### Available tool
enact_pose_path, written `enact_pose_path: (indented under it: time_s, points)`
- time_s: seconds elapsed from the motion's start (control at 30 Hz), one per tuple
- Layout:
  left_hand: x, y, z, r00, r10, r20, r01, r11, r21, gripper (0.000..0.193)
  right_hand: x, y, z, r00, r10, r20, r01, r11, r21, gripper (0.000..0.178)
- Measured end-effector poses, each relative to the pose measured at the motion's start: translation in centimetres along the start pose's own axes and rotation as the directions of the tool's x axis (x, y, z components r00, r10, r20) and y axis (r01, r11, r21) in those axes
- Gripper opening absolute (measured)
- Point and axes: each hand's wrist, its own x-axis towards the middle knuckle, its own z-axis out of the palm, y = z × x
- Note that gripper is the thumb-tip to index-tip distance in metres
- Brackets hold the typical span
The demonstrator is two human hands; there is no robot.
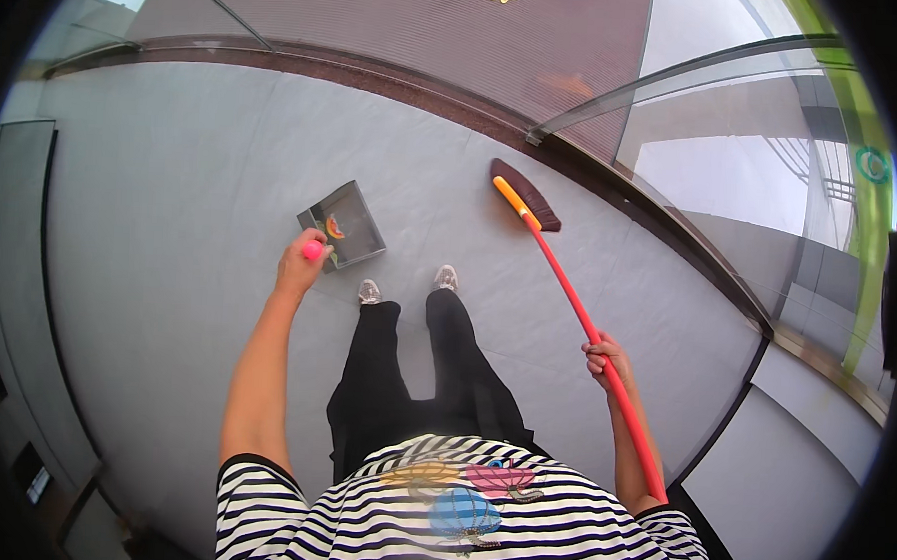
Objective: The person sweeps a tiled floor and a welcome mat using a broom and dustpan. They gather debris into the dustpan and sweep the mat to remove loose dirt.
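My right hand [608,361] is closed round the red handle of a broom [565,282]. The broom slants away from my right side to a dark-bristled head with an orange-yellow base, which lies near the doorway. In my left hand [302,262] I grip the pink-ended handle of a grey dustpan [365,226]. The pan is in front of my left foot, and something small, orange and green shows inside it; I cannot tell what that is. Most of the dustpan's handle is hidden beneath my hand.
Grey tiled floor [171,218] spreads around my feet. Ahead, a dark threshold strip [661,219] runs along a brown ribbed mat [400,23] with yellow lettering. A glass door panel [717,102] stands at the right. Dark-edged grey panels [20,231] line the left.
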Motion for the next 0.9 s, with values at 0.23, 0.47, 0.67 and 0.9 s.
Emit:
enact_pose_path:
  time_s: [0.23, 0.47, 0.67, 0.9]
  points:
    - [2.8, -2.6, -2.2, 0.998, -0.012, -0.056, 0.011, 1.000, -0.007, 0.019, -2.5, 10.3, 14.8, 0.877, 0.283, 0.387, -0.358, 0.924, 0.135, 0.049]
    - [2.9, -5.8, -8.7, 0.999, -0.001, -0.037, 0.001, 1.000, -0.011, 0.019, -6.6, 9.9, 23.5, 0.927, 0.214, 0.309, -0.178, 0.974, -0.141, 0.048]
    - [2.4, -10.5, -16.9, 0.993, -0.084, -0.077, 0.077, 0.992, -0.096, 0.018, -3.6, 6.3, 24.7, 0.990, -0.060, 0.126, 0.080, 0.983, -0.163, 0.048]
    - [3.0, -19.0, -22.5, 0.982, -0.128, -0.137, 0.097, 0.971, -0.218, 0.018, 4.4, 1.8, 23.6, 0.985, -0.171, -0.030, 0.165, 0.976, -0.143, 0.032]
